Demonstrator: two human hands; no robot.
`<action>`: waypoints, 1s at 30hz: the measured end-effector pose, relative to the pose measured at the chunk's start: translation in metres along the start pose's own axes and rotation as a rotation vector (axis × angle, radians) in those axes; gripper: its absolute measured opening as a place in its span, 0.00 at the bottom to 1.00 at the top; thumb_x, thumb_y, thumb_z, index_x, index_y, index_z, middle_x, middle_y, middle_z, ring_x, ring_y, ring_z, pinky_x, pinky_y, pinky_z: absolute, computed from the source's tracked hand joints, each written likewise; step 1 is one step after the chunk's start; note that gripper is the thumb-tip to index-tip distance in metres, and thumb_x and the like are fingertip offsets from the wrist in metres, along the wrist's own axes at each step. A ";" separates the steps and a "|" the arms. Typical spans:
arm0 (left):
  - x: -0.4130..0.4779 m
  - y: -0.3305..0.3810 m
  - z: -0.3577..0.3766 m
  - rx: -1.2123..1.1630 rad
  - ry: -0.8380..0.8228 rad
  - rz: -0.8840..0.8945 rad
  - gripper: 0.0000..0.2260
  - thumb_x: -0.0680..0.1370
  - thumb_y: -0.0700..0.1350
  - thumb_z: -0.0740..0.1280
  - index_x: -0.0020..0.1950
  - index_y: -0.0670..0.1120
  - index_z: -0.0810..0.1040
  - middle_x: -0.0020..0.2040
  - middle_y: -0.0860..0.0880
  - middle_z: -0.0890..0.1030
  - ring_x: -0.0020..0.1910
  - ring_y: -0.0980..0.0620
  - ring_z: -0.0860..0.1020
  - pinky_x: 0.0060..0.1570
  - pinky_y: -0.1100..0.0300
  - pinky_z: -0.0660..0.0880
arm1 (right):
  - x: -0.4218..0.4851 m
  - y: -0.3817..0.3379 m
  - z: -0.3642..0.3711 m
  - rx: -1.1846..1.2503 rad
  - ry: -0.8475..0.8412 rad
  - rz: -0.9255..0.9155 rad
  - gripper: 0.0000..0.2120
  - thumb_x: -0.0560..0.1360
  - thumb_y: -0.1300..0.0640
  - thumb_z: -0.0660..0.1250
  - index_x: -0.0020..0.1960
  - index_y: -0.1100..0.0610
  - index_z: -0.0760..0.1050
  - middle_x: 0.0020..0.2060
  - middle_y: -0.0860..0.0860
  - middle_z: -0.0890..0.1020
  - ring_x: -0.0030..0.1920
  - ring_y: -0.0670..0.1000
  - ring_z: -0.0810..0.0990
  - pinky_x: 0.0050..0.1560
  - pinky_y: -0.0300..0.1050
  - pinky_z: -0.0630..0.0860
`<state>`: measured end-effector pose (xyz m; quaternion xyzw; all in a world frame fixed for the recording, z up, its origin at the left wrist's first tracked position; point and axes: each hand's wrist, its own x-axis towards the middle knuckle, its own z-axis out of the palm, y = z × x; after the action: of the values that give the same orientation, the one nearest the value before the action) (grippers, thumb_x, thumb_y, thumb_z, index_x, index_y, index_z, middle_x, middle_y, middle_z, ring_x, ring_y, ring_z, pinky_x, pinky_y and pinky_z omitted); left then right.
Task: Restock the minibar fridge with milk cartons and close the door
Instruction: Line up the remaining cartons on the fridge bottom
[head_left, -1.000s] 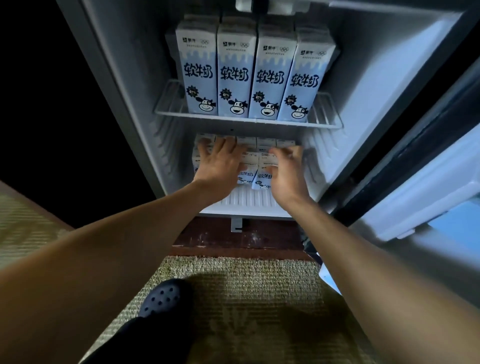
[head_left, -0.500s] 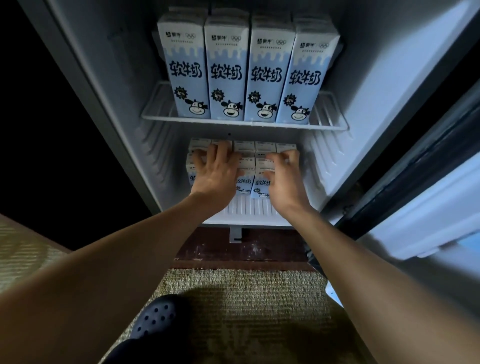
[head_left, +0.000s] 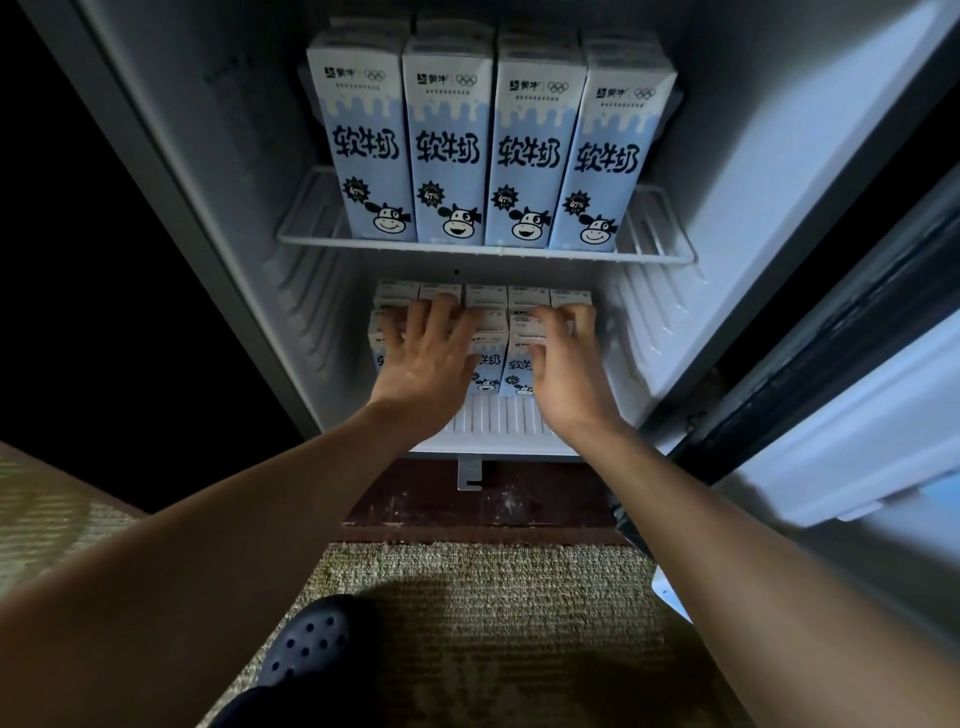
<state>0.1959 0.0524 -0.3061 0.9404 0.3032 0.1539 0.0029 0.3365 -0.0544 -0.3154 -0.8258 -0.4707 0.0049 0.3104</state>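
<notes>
The minibar fridge (head_left: 737, 171) stands open in front of me. Several pale blue milk cartons (head_left: 493, 140) with a cartoon cow stand in a row on the upper wire shelf (head_left: 311, 236). More of the same cartons (head_left: 491, 358) are packed in two rows on the fridge floor (head_left: 498, 423). My left hand (head_left: 426, 358) lies flat with spread fingers on the left cartons of the front row. My right hand (head_left: 563, 358) presses on the right cartons, its fingers bent over their tops. The fridge door (head_left: 852, 415) hangs open at the right.
A woven beige carpet (head_left: 467, 597) covers the floor below the fridge, beyond a dark wooden sill (head_left: 478, 506). My dark perforated shoe (head_left: 306, 642) is on the carpet at bottom centre. Left of the fridge is darkness.
Both hands have stayed on the lower cartons, sliding slightly deeper into the fridge. The view has shifted a little lower and closer.
</notes>
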 end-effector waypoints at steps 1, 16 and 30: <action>-0.001 -0.001 0.000 0.009 0.000 0.008 0.22 0.81 0.51 0.61 0.74 0.51 0.61 0.68 0.45 0.62 0.66 0.43 0.60 0.70 0.37 0.55 | -0.002 0.000 -0.002 -0.012 0.000 -0.007 0.20 0.80 0.65 0.63 0.72 0.58 0.69 0.66 0.57 0.65 0.65 0.58 0.72 0.68 0.52 0.72; -0.036 -0.001 -0.062 0.199 -0.232 0.261 0.31 0.82 0.53 0.57 0.81 0.47 0.49 0.79 0.45 0.52 0.78 0.43 0.51 0.76 0.39 0.47 | -0.046 -0.048 -0.078 -0.310 -0.323 -0.167 0.29 0.80 0.59 0.62 0.78 0.58 0.57 0.76 0.55 0.59 0.77 0.57 0.57 0.77 0.54 0.59; -0.099 0.070 -0.223 0.176 -0.239 0.467 0.33 0.82 0.63 0.48 0.82 0.49 0.42 0.82 0.47 0.46 0.81 0.46 0.42 0.77 0.41 0.38 | -0.156 -0.130 -0.234 -0.270 -0.242 -0.154 0.27 0.82 0.54 0.59 0.79 0.56 0.59 0.78 0.50 0.62 0.78 0.50 0.59 0.77 0.47 0.55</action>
<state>0.0943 -0.0813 -0.1149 0.9930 0.0878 0.0117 -0.0785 0.2186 -0.2477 -0.1037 -0.8150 -0.5627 0.0171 0.1373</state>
